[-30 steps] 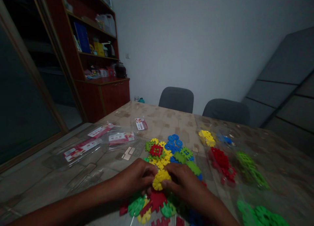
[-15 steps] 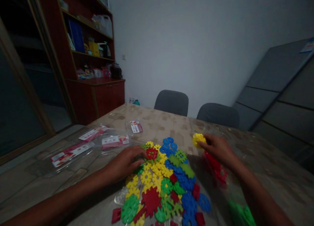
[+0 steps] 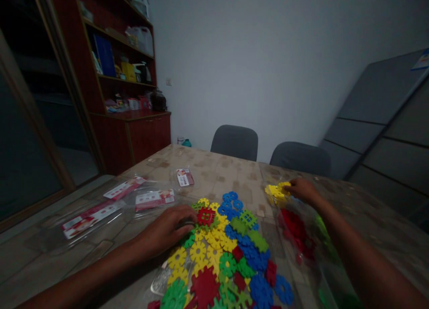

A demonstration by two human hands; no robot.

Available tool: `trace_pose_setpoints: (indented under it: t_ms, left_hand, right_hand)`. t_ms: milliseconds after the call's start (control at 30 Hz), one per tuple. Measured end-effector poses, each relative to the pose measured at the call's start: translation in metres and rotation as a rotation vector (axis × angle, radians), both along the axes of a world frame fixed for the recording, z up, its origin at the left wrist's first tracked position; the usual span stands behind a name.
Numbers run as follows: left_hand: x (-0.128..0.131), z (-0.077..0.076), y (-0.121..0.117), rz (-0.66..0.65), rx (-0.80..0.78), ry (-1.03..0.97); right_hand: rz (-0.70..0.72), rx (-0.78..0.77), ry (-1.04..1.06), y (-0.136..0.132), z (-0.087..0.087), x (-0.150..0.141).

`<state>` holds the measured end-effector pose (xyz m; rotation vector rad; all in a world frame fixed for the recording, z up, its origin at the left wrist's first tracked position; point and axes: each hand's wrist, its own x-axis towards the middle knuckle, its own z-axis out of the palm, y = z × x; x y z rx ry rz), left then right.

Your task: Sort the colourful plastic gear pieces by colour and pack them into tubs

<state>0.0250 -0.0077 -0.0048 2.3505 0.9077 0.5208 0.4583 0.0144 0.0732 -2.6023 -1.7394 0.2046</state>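
Note:
Plastic building pieces lie in a heap in front of me, with yellow notched discs (image 3: pixel 198 251), blue discs (image 3: pixel 261 291), green discs (image 3: pixel 228 264) and a large red toothed piece (image 3: pixel 205 287). My left hand (image 3: pixel 169 226) rests at the heap's left edge, fingers loosely bent and apart, beside a red window-shaped piece (image 3: pixel 205 217); I see nothing in it. Over on the right, my right hand (image 3: pixel 303 190) has its fingertips closed on a yellow notched disc (image 3: pixel 284 186) at a small yellow cluster (image 3: pixel 275 192) in clear plastic. Its fingertips are partly hidden.
Red pieces (image 3: pixel 296 228) in clear plastic sit below my right hand, with green pieces (image 3: pixel 323 237) beside my right forearm. Clear packets with printed cards (image 3: pixel 90 219) lie on the left of the table (image 3: pixel 214 172). Two grey chairs (image 3: pixel 234 141) stand behind it.
My right hand has moved slightly right. The yellow discs it held up now spread out lower, at the clear plastic. My left hand has drawn back slightly to the left.

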Motion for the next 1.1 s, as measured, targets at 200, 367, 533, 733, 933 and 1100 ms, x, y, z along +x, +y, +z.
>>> trace_pose_setpoints:
  t_ms: [200, 367, 533, 733, 933, 1100]
  left_hand:
    - [-0.001, -0.006, 0.004, 0.012, 0.029, -0.021]
    - [-0.004, -0.022, 0.007, 0.004, 0.071, -0.025]
    - [-0.003, -0.023, 0.002, -0.031, 0.054, 0.044]
    - [0.0, -0.019, -0.003, -0.02, 0.091, 0.09]
    - [0.003, -0.015, -0.005, 0.029, 0.06, 0.115]
    - [0.002, -0.013, -0.001, -0.011, 0.003, 0.001]
  right_hand:
    - [0.028, 0.073, 0.031, 0.006, 0.002, -0.007]
    - [0.193, 0.202, 0.127, -0.033, 0.016, -0.04]
    - [0.461, 0.193, 0.312, -0.122, -0.017, -0.112]
    - [0.291, -0.052, 0.113, -0.156, -0.07, -0.158]
    - [0.353, 0.066, 0.234, -0.137, -0.083, -0.17]
    - [0.51, 0.284, 0.488, -0.121, -0.1, -0.2]
